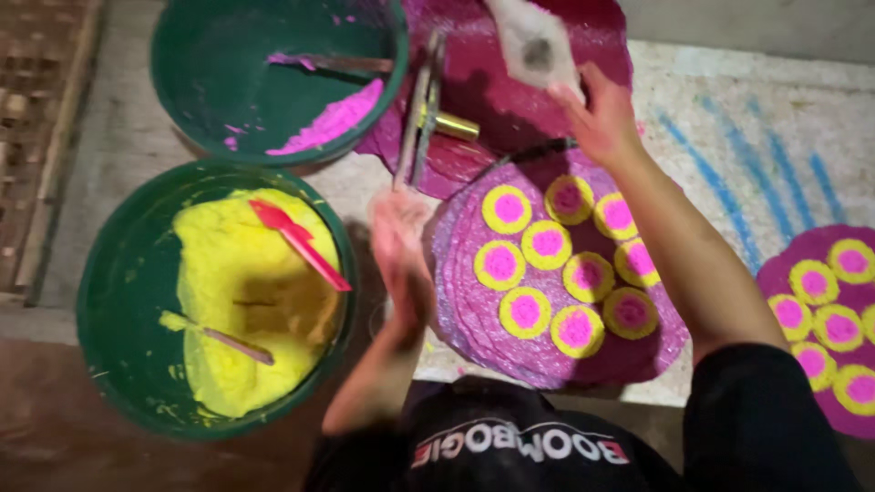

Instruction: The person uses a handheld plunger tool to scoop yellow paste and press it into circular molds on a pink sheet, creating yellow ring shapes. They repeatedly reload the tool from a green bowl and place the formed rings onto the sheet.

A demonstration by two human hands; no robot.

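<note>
My left hand point(399, 248) is blurred and grips the lower end of a thin metal tool point(417, 118) with a brass handle; the tool stands over the gap between the bowls and the discs. My right hand point(597, 117) is stretched forward and holds a whitish cone-shaped piece point(533, 41) above a dark magenta disc point(510, 100). Between my arms lies a round purple disc point(460, 310) bearing several yellow circles with pink centres.
A green bowl of yellow powder point(109, 301) with a red scoop point(296, 241) stands at the left. Behind it is a green bowl with pink powder point(210, 82). A second patterned purple disc point(775, 273) lies at the right on a pale mat with blue streaks point(729, 146).
</note>
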